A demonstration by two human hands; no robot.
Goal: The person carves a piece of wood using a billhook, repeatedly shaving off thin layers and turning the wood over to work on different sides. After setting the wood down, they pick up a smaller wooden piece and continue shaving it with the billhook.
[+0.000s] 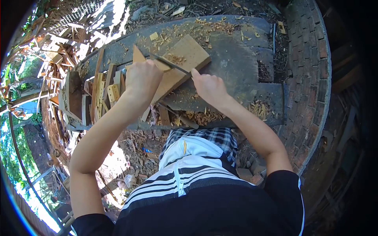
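A thick wooden block (191, 50) lies slanted across the workbench, with fine shavings (176, 59) on its top. My right hand (208, 83) is closed round the near end of a knife-like tool (173, 64); its long, narrow, dark blade crosses the block toward the left. Whether it is a knife or a file I cannot make out. My left hand (143, 76) is a fist at the block's left side, closed on a light wooden piece (138, 55) whose pointed end sticks up beyond the knuckles. The fingers hide the rest of that piece.
Wooden offcuts (103, 90) stand and lie at the left of the dark workbench (236, 59). Chips (259, 109) litter its surface and front edge. A curved brick wall (305, 78) borders the right side. More scrap wood (59, 53) is heaped at far left.
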